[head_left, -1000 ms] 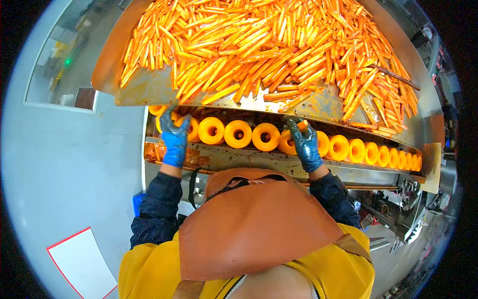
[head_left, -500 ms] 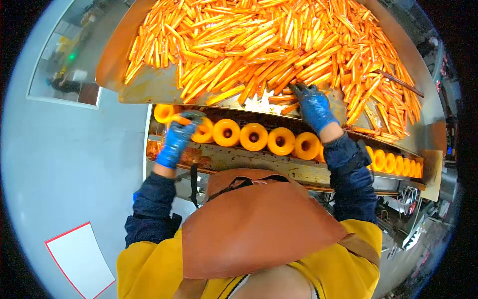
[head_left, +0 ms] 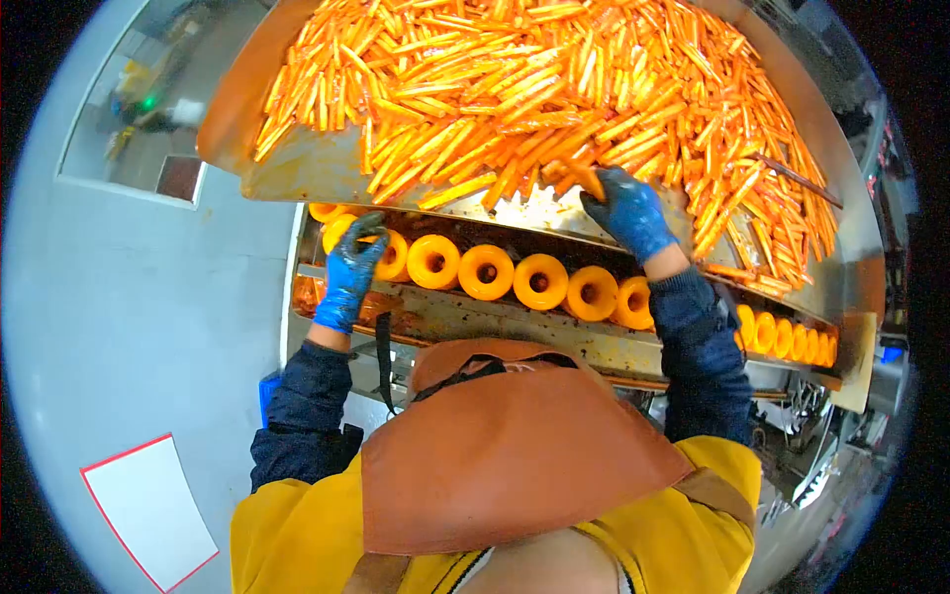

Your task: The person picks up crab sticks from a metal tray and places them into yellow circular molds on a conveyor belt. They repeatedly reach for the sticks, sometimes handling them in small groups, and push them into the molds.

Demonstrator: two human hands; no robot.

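My left hand (head_left: pixel 354 269), in a wet blue glove, is over the left end of a row of orange funnel-mouthed cups (head_left: pixel 432 261). Its fingers are apart, slightly bent, with nothing visible between them. My right hand (head_left: pixel 635 216), gloved the same way, is at the near edge of a metal tray (head_left: pixel 332 180). Its fingers and thumb are closed on a few oily orange sticks (head_left: pixel 576 178). Beyond it, a large heap of similar glossy orange sticks (head_left: pixel 465 119) covers most of the tray.
A dark thin rod (head_left: pixel 800 180) lies on the heap at the right. Below the cups runs a stained metal ledge (head_left: pixel 475 322). A brown apron (head_left: pixel 515 445) covers my front. A red-edged white panel (head_left: pixel 150 513) is at lower left, with machinery (head_left: pixel 807 426) at right.
The orange piece in my left hand is gone, and its fingers have spread. My right hand has lifted sticks off the tray. The cups appear shifted slightly left.
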